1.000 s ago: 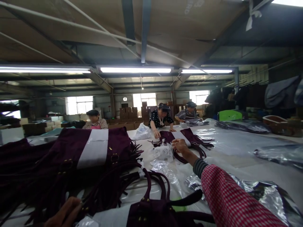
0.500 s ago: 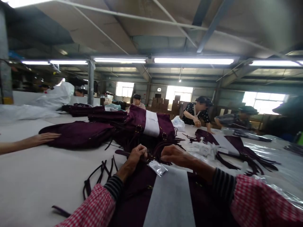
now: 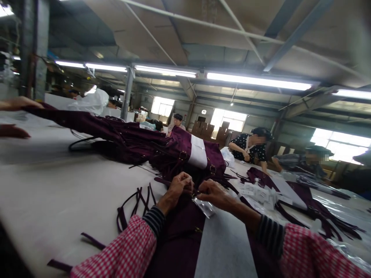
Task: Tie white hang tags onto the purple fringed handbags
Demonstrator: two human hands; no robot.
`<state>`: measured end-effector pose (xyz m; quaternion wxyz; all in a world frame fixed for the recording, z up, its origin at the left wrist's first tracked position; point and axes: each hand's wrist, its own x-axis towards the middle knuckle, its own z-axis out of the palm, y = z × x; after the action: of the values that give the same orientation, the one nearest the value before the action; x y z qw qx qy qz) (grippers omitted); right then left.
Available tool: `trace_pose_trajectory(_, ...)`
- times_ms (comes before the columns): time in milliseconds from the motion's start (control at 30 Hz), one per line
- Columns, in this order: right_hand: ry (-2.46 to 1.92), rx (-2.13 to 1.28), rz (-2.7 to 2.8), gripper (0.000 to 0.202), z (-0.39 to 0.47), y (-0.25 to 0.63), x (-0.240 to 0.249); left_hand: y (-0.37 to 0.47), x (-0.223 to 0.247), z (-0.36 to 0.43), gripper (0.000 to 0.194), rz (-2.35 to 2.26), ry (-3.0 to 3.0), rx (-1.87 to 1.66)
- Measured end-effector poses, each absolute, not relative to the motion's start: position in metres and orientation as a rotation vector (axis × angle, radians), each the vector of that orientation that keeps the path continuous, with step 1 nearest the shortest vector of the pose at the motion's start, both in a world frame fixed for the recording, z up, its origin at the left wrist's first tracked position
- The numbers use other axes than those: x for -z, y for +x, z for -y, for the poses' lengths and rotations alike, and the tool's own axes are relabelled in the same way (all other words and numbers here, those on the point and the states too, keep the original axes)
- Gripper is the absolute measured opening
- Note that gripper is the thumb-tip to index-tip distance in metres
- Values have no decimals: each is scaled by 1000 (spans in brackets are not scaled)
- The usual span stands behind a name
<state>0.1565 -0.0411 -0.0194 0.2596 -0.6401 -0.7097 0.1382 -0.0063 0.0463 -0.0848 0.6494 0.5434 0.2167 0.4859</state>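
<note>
A dark purple bag (image 3: 181, 239) with a wide white paper band (image 3: 224, 243) lies in front of me. At its top edge my left hand (image 3: 180, 185) has its fingers closed on a dark strap. Close beside it, on the right, my right hand (image 3: 213, 191) is pinched at the same strap; the exact spot between the fingertips is too small to make out. A clear packet with a tag (image 3: 205, 207) hangs just below both hands, over the bag. Loose purple straps (image 3: 123, 220) spread out left of my left forearm.
More purple bags (image 3: 185, 148) are piled beyond my hands. At the far left another person's hands (image 3: 24, 103) lift a bag. White tags (image 3: 257, 191) and a banded bag lie right. Several people are across the white table (image 3: 58, 193).
My right hand has come closer to my left hand and closed at the strap. At left, the other person's bag has been raised off the table. The view has shifted and tilted.
</note>
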Motion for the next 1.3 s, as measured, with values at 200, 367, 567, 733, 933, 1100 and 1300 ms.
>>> trace_pose_trajectory(200,-1557,-700,1754,12,6,142,17,-11,81,-46,41,-486,1272,-1151)
trace_pose_trajectory(367,-1490,-821,1626,11,11,136,24,-14,83,-48,38,-481,1296,-1127)
trace_pose_trajectory(567,-1467,-862,1542,11,16,140,25,-14,85,-49,36,-472,1286,-1104)
trace_pose_trajectory(733,-1474,-860,1491,11,16,145,24,-15,84,-47,38,-473,1273,-1071)
trace_pose_trajectory(933,-1464,-850,1451,10,14,146,24,-15,81,-46,41,-497,1263,-1052)
trace_pose_trajectory(1100,-1447,-841,1418,10,13,144,26,-14,80,-45,42,-519,1294,-1025)
trace_pose_trajectory(1300,-1447,-830,1417,14,14,147,30,-14,79,-42,36,-521,1337,-1015)
